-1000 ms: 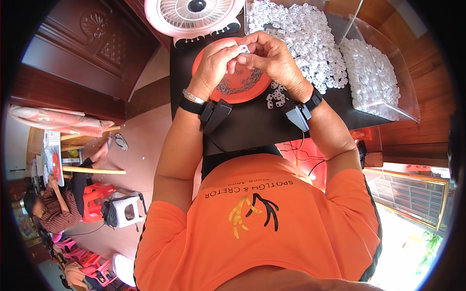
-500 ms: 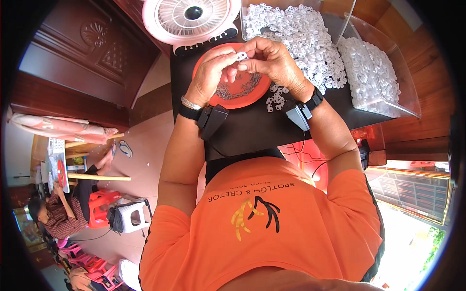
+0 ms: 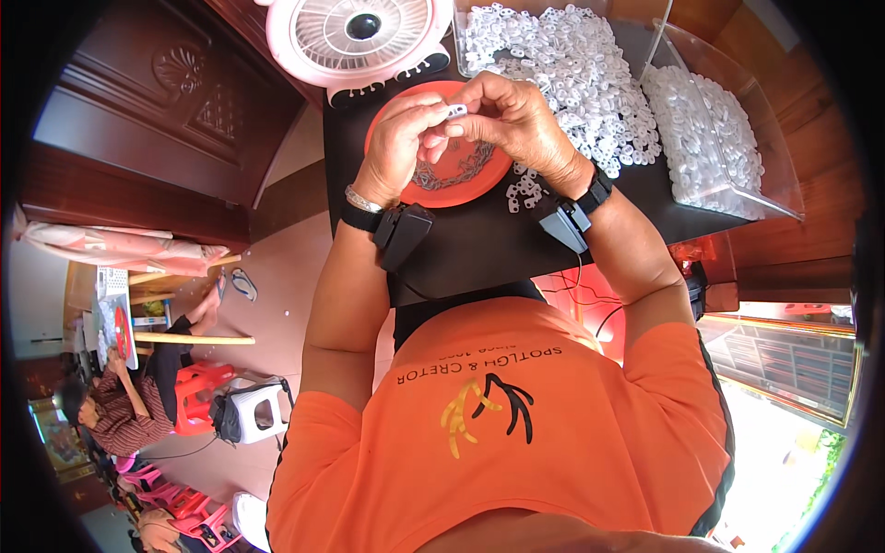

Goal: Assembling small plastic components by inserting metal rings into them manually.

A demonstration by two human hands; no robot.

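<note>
Over the orange-red plate, my left hand (image 3: 398, 143) pinches a small white plastic piece with holes (image 3: 455, 111) between thumb and fingers. My right hand (image 3: 524, 120) meets it from the right, thumb and forefinger closed close against the piece; whatever lies between those fingertips is too small to make out. Beneath both hands the round plate (image 3: 458, 193) holds many thin grey metal pins or screws (image 3: 468, 172), partly covered by the hands. A few loose white pieces (image 3: 525, 191) lie on the black table just right of the plate.
A large heap of white pieces (image 3: 590, 88) spreads across the back of the black table (image 3: 479, 247). Right of it, a clear-walled bin (image 3: 710, 143) is full of them. A pink-and-white fan (image 3: 364, 32) stands behind the plate. Another person (image 3: 129, 415) sits far left.
The white piece has turned slightly between my fingers and now lies flatter. Both hands stay over the plate, nearly in place. The whole view has shifted a little.
</note>
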